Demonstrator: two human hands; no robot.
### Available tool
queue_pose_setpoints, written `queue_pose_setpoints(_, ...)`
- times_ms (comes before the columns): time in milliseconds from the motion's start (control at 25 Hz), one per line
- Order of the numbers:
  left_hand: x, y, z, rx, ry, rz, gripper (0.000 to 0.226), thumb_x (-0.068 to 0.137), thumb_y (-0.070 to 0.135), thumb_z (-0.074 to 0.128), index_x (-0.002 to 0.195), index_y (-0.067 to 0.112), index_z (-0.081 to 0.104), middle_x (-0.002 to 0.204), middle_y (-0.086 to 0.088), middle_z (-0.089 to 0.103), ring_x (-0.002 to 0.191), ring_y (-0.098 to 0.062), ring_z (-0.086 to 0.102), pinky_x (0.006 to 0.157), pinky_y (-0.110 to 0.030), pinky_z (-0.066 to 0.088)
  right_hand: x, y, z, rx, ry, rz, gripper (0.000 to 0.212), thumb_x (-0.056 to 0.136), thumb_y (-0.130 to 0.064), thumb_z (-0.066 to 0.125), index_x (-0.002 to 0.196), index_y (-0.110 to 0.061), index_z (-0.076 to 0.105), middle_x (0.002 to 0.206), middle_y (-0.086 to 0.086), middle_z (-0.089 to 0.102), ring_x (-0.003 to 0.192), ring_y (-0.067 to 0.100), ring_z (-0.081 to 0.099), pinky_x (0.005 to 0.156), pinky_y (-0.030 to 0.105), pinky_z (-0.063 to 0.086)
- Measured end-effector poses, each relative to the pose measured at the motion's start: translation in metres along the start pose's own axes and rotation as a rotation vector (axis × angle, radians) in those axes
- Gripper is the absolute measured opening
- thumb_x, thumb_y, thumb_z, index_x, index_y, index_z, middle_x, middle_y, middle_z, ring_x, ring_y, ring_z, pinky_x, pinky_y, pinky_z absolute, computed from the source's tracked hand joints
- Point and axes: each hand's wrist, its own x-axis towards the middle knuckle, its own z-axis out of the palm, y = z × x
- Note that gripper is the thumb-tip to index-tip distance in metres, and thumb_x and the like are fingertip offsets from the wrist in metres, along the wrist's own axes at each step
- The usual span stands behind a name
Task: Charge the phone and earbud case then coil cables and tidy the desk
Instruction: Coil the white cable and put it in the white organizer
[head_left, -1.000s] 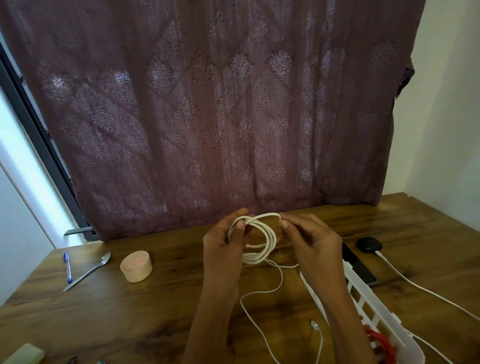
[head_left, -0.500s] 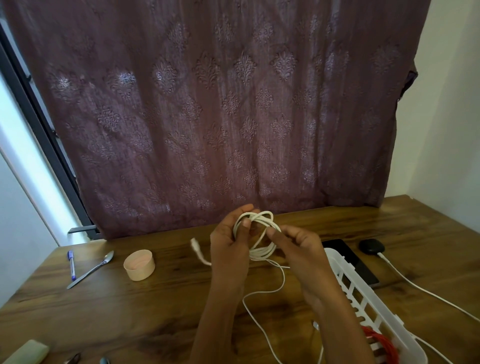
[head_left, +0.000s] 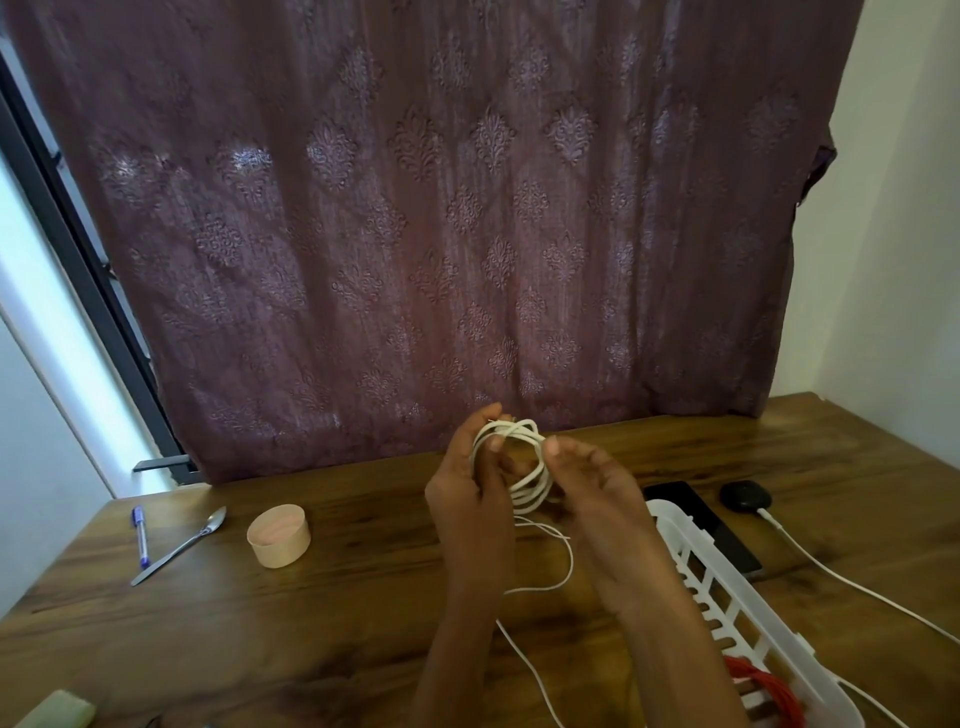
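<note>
A white cable, wound into a small coil (head_left: 524, 467), hangs above the middle of the wooden desk (head_left: 363, 613). My left hand (head_left: 467, 499) grips the coil's left side with the thumb through the loops. My right hand (head_left: 597, 493) pinches its right side. A thinner white cable (head_left: 566, 566) trails from under the hands down to the desk's front edge. A black phone (head_left: 701, 525) lies at the right, partly hidden by a white basket. A black earbud case (head_left: 744, 496) sits beyond it with a white charging cable (head_left: 852, 587) plugged in.
A white slotted plastic basket (head_left: 727, 592) at the right holds a red cable (head_left: 763, 691). At the left lie a blue pen (head_left: 140, 535), a metal spoon (head_left: 179, 545) and a round beige container (head_left: 279, 535). A pale sponge-like block (head_left: 54, 714) shows at the bottom-left corner. A maroon curtain hangs behind.
The coil has tightened between my hands. The loose white end that stuck out left of my left hand half a second ago is now wrapped in.
</note>
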Motion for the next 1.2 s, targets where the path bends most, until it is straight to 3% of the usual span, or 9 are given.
queue_pose_setpoints(120, 0.003, 0.0, -0.001, 0.027, 0.082, 0.013, 0.028, 0.092, 0.002, 0.049, 0.11, 0.017, 0.063, 0.087, 0.023, 0.063, 0.073, 0.012, 0.06, 0.066, -0.006, 0.046, -0.006, -0.002, 0.009, -0.384, 0.234, -0.333, 0.038, 0.068, -0.055, 0.063, 0.087, -0.022, 0.062, 0.078, -0.006, 0.068, 0.072, 0.004, 0.063, 0.058, 0.015, 0.05)
queue_pose_setpoints(240, 0.006, 0.002, -0.001, 0.052, 0.106, 0.06, 0.028, 0.092, 0.001, 0.049, 0.11, 0.018, 0.061, 0.086, 0.026, 0.059, 0.075, 0.019, 0.057, 0.065, 0.001, 0.041, -0.011, -0.005, 0.016, -0.595, 0.082, -0.272, 0.026, 0.079, -0.047, 0.062, 0.068, -0.023, 0.067, 0.057, -0.011, 0.063, 0.054, 0.001, 0.055, 0.052, 0.018, 0.042)
queue_pose_setpoints(440, 0.008, 0.003, -0.008, 0.083, 0.096, 0.067, 0.029, 0.092, 0.004, 0.049, 0.108, 0.026, 0.059, 0.091, 0.02, 0.063, 0.082, 0.007, 0.061, 0.075, -0.009, 0.047, -0.01, -0.007, 0.023, -0.125, 0.022, -0.002, 0.028, 0.094, -0.026, 0.048, 0.086, -0.008, 0.068, 0.072, 0.005, 0.072, 0.082, 0.022, 0.067, 0.082, 0.038, 0.049)
queue_pose_setpoints(560, 0.01, -0.002, -0.016, 0.047, 0.085, 0.016, 0.027, 0.092, 0.007, 0.051, 0.108, 0.026, 0.06, 0.096, 0.014, 0.066, 0.09, 0.004, 0.062, 0.083, -0.018, 0.049, -0.009, -0.015, 0.014, 0.073, -0.001, 0.044, 0.025, 0.092, -0.025, 0.051, 0.076, -0.007, 0.06, 0.046, -0.004, 0.055, 0.05, 0.011, 0.056, 0.067, 0.032, 0.052)
queue_pose_setpoints(680, 0.012, -0.004, -0.022, -0.032, 0.066, -0.07, 0.024, 0.091, 0.009, 0.052, 0.109, 0.023, 0.062, 0.1, 0.01, 0.068, 0.096, -0.007, 0.064, 0.087, -0.028, 0.051, -0.009, -0.016, 0.002, -0.15, 0.064, -0.073, 0.021, 0.077, -0.033, 0.065, 0.071, -0.013, 0.069, 0.046, 0.006, 0.051, 0.05, 0.01, 0.051, 0.059, 0.028, 0.051)
queue_pose_setpoints(800, 0.015, -0.002, -0.028, -0.064, -0.083, -0.166, 0.029, 0.089, 0.007, 0.054, 0.112, 0.024, 0.059, 0.101, 0.008, 0.068, 0.095, -0.009, 0.065, 0.083, -0.025, 0.052, -0.007, -0.017, -0.009, -0.437, 0.164, -0.293, 0.013, 0.084, -0.027, 0.064, 0.076, -0.02, 0.072, 0.075, 0.006, 0.07, 0.079, 0.021, 0.065, 0.08, 0.042, 0.054)
queue_pose_setpoints(1000, 0.011, 0.008, -0.023, 0.19, -0.499, -0.045, 0.036, 0.09, 0.014, 0.054, 0.123, 0.029, 0.052, 0.108, 0.015, 0.057, 0.093, 0.011, 0.056, 0.076, -0.007, 0.045, -0.006, -0.019, -0.013, -0.697, 0.147, -0.424, 0.014, 0.086, -0.028, 0.06, 0.079, -0.021, 0.071, 0.077, -0.001, 0.069, 0.075, 0.017, 0.064, 0.071, 0.043, 0.054)
queue_pose_setpoints(1080, 0.008, 0.011, -0.018, 0.24, -0.568, 0.012, 0.026, 0.089, 0.022, 0.057, 0.113, 0.031, 0.058, 0.093, 0.022, 0.06, 0.085, 0.015, 0.057, 0.07, -0.003, 0.041, -0.007, -0.018, -0.01, -0.726, 0.13, -0.433, 0.017, 0.085, -0.032, 0.061, 0.077, -0.02, 0.071, 0.076, -0.002, 0.069, 0.074, 0.015, 0.064, 0.07, 0.041, 0.054)
queue_pose_setpoints(1200, 0.007, 0.009, -0.02, 0.232, -0.579, -0.007, 0.023, 0.088, 0.009, 0.057, 0.097, 0.028, 0.064, 0.071, 0.021, 0.061, 0.067, 0.014, 0.058, 0.059, -0.002, 0.039, -0.008, -0.021, -0.015, -0.69, 0.151, -0.474, 0.008, 0.08, -0.027, 0.067, 0.074, -0.023, 0.069, 0.071, -0.007, 0.069, 0.07, 0.009, 0.064, 0.067, 0.035, 0.054)
